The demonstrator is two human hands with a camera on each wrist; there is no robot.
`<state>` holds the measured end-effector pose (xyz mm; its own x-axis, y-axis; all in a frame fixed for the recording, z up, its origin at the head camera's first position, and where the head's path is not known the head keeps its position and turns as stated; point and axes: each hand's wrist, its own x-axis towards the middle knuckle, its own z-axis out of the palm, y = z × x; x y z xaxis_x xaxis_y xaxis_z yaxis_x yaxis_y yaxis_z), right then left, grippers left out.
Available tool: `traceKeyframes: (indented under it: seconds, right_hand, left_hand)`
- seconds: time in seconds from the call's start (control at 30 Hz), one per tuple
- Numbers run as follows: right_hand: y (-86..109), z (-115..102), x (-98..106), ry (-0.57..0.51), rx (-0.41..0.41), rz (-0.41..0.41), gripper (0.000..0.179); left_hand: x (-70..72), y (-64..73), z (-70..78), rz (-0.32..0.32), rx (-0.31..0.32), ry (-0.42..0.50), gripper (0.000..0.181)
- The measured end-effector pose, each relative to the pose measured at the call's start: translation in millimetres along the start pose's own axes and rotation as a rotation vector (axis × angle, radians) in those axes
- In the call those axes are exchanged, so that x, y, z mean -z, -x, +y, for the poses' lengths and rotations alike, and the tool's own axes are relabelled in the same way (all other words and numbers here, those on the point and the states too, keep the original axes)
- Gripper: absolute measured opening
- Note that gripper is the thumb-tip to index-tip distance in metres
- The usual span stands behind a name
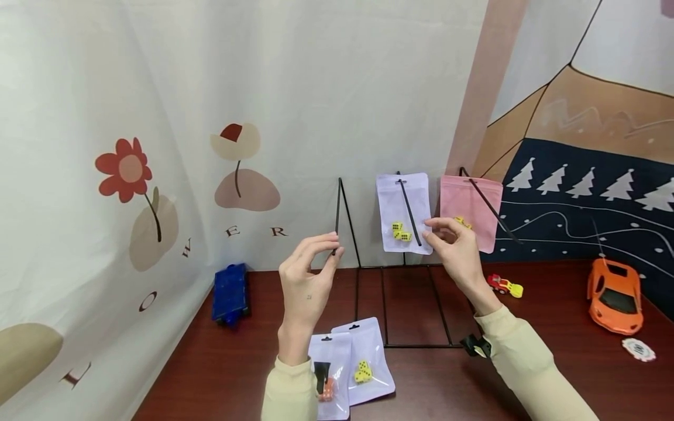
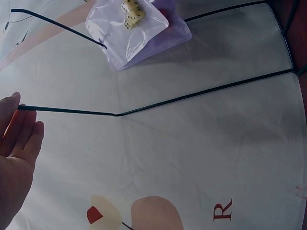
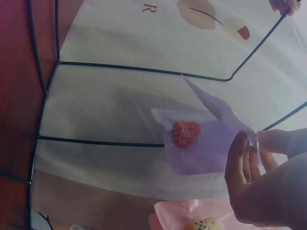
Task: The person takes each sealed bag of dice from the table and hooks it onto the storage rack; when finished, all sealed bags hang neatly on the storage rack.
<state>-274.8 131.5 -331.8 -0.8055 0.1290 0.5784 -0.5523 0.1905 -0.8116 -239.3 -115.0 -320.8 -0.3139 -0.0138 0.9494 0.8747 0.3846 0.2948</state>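
A black wire rack [image 1: 421, 346] stands on the table, its prongs pointing forward. My left hand [image 1: 308, 280] pinches the front tip of its left prong [image 1: 337, 210] between thumb and fingers. From the middle prong hangs a pale purple zip bag [image 1: 388, 202] with yellow dice inside. My right hand [image 1: 458, 251] pinches the lower right edge of that bag. Behind it, in the right wrist view, hangs another purple bag [image 3: 211, 148] with red dice [image 3: 186, 133]. A pink bag [image 1: 487, 234] hangs on the right prong, partly behind my right hand.
Two purple bags overlap on the table: one with yellow dice [image 1: 363, 372], one with orange dice [image 1: 326, 390], partly covered by my left sleeve. A blue toy [image 1: 230, 294] lies left; a small red-yellow toy vehicle [image 1: 505, 286], an orange toy car [image 1: 615, 295] and a chip [image 1: 639, 349] lie right.
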Motion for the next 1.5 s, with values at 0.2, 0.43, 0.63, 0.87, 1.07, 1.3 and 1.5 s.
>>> traceKeyframes:
  seconds: [0.2,0.43,0.63,0.87,1.07,1.3,1.5]
  right_hand:
    - [0.0,-1,0,0.056,0.014,0.041,0.017]
    - [-7.4,22,5,-0.064,0.004,0.109,0.014]
    - [-9.4,32,10,-0.070,-0.002,0.131,0.016]
    - [-7.4,12,15,-0.143,-0.015,0.173,0.015]
    - [-1.8,4,19,-0.088,-0.002,0.159,0.016]
    - [2.0,15,29,-0.010,-0.014,0.198,0.015]
    - [6.6,9,36,-0.053,-0.048,0.240,0.016]
  left_hand:
    - [0.7,0.2,-0.6,0.004,-0.006,0.001,0.016]
    - [-0.4,0.3,-1.2,0.002,-0.002,0.010,0.016]
    - [-0.9,-0.4,-1.1,0.008,-0.003,0.011,0.015]
    - [-1.0,-0.3,-0.7,0.006,-0.006,0.019,0.016]
    - [-0.3,1.0,0.0,0.009,0.002,0.013,0.017]
    - [-2.1,2.2,0.4,0.003,-0.001,0.040,0.019]
    - [-0.4,1.4,0.2,0.012,-0.010,0.024,0.019]
